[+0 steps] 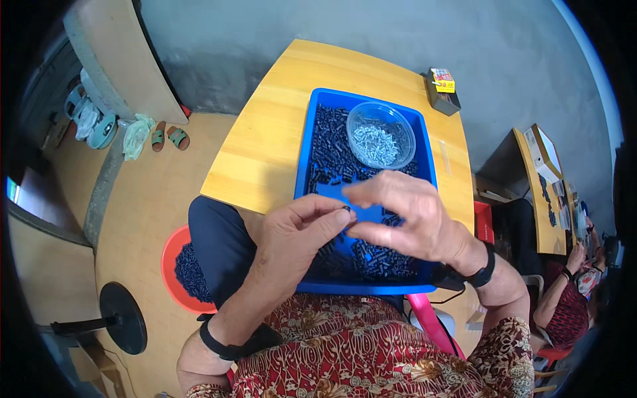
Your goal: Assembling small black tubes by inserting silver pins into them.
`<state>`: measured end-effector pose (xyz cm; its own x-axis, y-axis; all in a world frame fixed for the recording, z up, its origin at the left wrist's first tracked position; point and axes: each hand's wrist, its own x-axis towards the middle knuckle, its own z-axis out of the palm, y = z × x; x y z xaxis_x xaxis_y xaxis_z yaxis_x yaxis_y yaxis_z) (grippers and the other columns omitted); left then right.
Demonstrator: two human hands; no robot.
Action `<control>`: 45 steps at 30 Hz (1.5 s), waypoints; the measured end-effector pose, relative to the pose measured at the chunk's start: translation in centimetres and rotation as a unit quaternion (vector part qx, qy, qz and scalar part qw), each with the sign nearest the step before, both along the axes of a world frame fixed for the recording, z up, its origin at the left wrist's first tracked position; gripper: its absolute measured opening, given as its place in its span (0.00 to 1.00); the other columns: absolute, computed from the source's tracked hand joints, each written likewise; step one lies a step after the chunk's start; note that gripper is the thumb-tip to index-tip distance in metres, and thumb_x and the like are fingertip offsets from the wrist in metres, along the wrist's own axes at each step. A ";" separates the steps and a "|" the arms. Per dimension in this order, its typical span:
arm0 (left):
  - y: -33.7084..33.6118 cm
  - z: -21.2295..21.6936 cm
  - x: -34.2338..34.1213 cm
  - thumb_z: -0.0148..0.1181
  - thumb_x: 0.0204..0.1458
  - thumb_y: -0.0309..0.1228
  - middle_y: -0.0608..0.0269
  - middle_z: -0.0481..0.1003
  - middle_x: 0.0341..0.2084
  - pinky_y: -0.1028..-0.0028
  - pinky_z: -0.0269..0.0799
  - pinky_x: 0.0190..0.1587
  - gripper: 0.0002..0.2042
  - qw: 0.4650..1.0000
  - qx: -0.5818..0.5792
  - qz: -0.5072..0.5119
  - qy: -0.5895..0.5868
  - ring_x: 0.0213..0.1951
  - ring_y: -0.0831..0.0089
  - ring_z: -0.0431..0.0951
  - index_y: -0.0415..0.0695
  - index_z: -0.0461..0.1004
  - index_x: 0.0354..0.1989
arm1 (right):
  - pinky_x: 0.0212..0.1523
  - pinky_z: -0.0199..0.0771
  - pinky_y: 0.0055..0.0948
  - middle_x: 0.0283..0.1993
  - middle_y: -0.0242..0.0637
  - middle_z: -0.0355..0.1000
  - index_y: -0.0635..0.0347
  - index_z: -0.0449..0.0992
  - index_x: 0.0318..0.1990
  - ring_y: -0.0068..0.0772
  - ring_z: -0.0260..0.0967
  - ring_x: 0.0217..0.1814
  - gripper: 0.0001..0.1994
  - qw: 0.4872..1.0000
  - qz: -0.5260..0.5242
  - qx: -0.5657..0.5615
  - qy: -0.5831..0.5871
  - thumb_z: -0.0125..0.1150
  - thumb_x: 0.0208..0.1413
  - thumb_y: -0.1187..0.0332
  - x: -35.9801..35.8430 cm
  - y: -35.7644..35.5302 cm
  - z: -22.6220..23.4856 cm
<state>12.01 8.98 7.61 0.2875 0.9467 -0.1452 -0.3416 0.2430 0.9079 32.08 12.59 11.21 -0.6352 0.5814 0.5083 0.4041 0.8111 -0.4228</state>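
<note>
My left hand (290,235) pinches a small black part (346,209) between thumb and forefinger; only its dark end shows. Close beside it, my right hand (419,215) has thumb and fingers spread apart, a little blurred, with nothing visible between them. Both are over a blue tray (307,159) holding many small black cylindrical parts (332,136). A round clear tub (410,142) of small silvery screws or pins (375,146) sits in the tray's far part. The tray's blue bottom shows beneath my hands.
The tray stands on a yellow wooden table (265,132). A dark box with a yellow packet (442,81) is at its far right corner. Left of my leg, an orange-red basin (171,255) holds more black parts. Another person (564,302) works at a table on the right.
</note>
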 end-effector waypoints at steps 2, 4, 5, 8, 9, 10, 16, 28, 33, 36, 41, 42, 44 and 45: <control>-0.2 0.5 -0.6 0.61 0.57 0.25 0.62 0.81 0.35 0.77 0.72 0.49 0.06 0.996 0.054 0.035 0.055 0.40 0.79 0.78 0.37 0.80 0.40 | 0.40 0.76 0.39 0.34 0.42 0.72 0.65 0.74 0.46 0.39 0.75 0.37 0.15 0.983 -0.008 -0.183 0.013 0.68 0.53 0.69 0.6 0.5 0.0; -0.3 0.3 -1.1 0.61 0.57 0.24 0.61 0.81 0.35 0.77 0.73 0.48 0.06 0.991 0.076 0.043 0.102 0.40 0.78 0.79 0.36 0.80 0.40 | 0.42 0.77 0.40 0.36 0.44 0.74 0.64 0.76 0.44 0.44 0.76 0.40 0.12 0.945 -0.032 -0.303 -0.116 0.65 0.54 0.70 1.4 1.2 0.3; -0.3 -0.3 -1.2 0.63 0.57 0.26 0.65 0.80 0.31 0.79 0.72 0.42 0.07 0.985 0.101 0.061 0.128 0.36 0.82 0.77 0.36 0.80 0.39 | 0.42 0.77 0.40 0.36 0.44 0.74 0.64 0.76 0.44 0.44 0.76 0.40 0.12 0.944 -0.031 -0.306 -0.117 0.65 0.54 0.70 1.6 1.3 -0.5; -0.5 -0.8 -1.1 0.65 0.56 0.29 0.69 0.79 0.26 0.81 0.70 0.36 0.08 0.977 0.126 0.070 0.158 0.32 0.86 0.74 0.36 0.80 0.38 | 0.42 0.77 0.44 0.37 0.46 0.75 0.64 0.77 0.41 0.49 0.76 0.41 0.08 0.958 0.018 -0.243 -0.153 0.63 0.55 0.72 2.3 1.1 -3.4; -0.5 -0.9 -1.1 0.65 0.55 0.29 0.68 0.79 0.26 0.81 0.70 0.36 0.08 0.975 0.126 0.072 0.165 0.32 0.86 0.74 0.36 0.79 0.38 | 0.42 0.77 0.45 0.37 0.47 0.75 0.64 0.77 0.39 0.51 0.76 0.42 0.06 0.958 0.024 -0.232 -0.166 0.61 0.55 0.73 2.0 1.3 -3.7; -0.6 -1.1 -1.1 0.65 0.55 0.29 0.68 0.79 0.26 0.81 0.70 0.36 0.08 0.976 0.124 0.073 0.165 0.32 0.86 0.74 0.36 0.79 0.38 | 0.43 0.77 0.46 0.38 0.48 0.76 0.65 0.77 0.38 0.53 0.75 0.42 0.05 0.959 0.029 -0.220 -0.178 0.60 0.55 0.74 1.7 1.4 -4.0; -0.7 -1.8 -1.3 0.64 0.55 0.28 0.67 0.79 0.26 0.79 0.71 0.37 0.08 0.980 0.108 0.084 0.146 0.32 0.85 0.75 0.35 0.79 0.38 | 0.41 0.77 0.47 0.34 0.45 0.71 0.64 0.76 0.35 0.52 0.75 0.39 0.06 0.948 0.035 -0.198 -0.248 0.63 0.51 0.72 -0.1 1.7 -5.1; -0.8 -2.1 -1.6 0.62 0.58 0.23 0.62 0.81 0.36 0.79 0.73 0.48 0.06 0.985 0.104 0.054 0.124 0.40 0.80 0.79 0.35 0.79 0.41 | 0.37 0.75 0.46 0.33 0.44 0.70 0.64 0.75 0.33 0.52 0.73 0.39 0.06 0.961 0.054 -0.128 -0.241 0.62 0.47 0.73 -0.9 0.9 -5.7; -0.9 -2.1 -1.5 0.62 0.58 0.23 0.62 0.81 0.36 0.79 0.74 0.48 0.05 0.987 0.099 0.056 0.110 0.41 0.81 0.78 0.36 0.78 0.40 | 0.34 0.74 0.34 0.31 0.38 0.71 0.63 0.73 0.32 0.33 0.72 0.34 0.04 0.939 0.013 -0.318 -0.127 0.62 0.50 0.77 -0.4 0.8 -4.9; -0.9 -2.2 -1.6 0.62 0.58 0.24 0.62 0.81 0.36 0.80 0.73 0.48 0.05 0.983 0.099 0.053 0.144 0.41 0.82 0.78 0.36 0.78 0.41 | 0.37 0.72 0.25 0.29 0.31 0.71 0.63 0.73 0.33 0.18 0.66 0.34 0.05 0.908 -0.020 -0.417 -0.047 0.63 0.52 0.79 0.0 0.5 -4.2; -0.9 -2.0 -1.5 0.61 0.58 0.24 0.62 0.81 0.36 0.79 0.73 0.48 0.05 0.983 0.098 0.055 0.144 0.41 0.81 0.78 0.36 0.79 0.40 | 0.41 0.71 0.23 0.33 0.27 0.72 0.61 0.77 0.40 0.17 0.66 0.35 0.07 0.908 -0.023 -0.414 0.059 0.62 0.53 0.79 0.3 -0.4 -3.1; -0.9 -1.9 -1.4 0.61 0.58 0.24 0.62 0.81 0.36 0.79 0.73 0.48 0.05 0.983 0.097 0.055 0.148 0.41 0.81 0.79 0.36 0.79 0.40 | 0.41 0.71 0.22 0.34 0.27 0.72 0.60 0.78 0.41 0.17 0.66 0.35 0.08 0.905 -0.025 -0.417 0.081 0.62 0.53 0.79 0.4 -0.5 -3.0; -0.9 -2.0 -1.4 0.61 0.58 0.24 0.62 0.81 0.36 0.79 0.73 0.48 0.05 0.982 0.098 0.055 0.149 0.40 0.80 0.79 0.36 0.79 0.40 | 0.42 0.71 0.22 0.35 0.27 0.72 0.60 0.78 0.42 0.16 0.66 0.36 0.09 0.923 -0.009 -0.380 0.059 0.61 0.53 0.79 0.7 -0.5 -2.9; -0.9 -1.9 -1.4 0.61 0.58 0.23 0.61 0.81 0.36 0.79 0.73 0.48 0.05 0.982 0.098 0.057 0.150 0.40 0.80 0.79 0.36 0.79 0.40 | 0.42 0.72 0.22 0.36 0.27 0.72 0.60 0.78 0.43 0.16 0.67 0.36 0.10 0.938 0.008 -0.344 0.037 0.61 0.53 0.79 0.8 -0.5 -2.9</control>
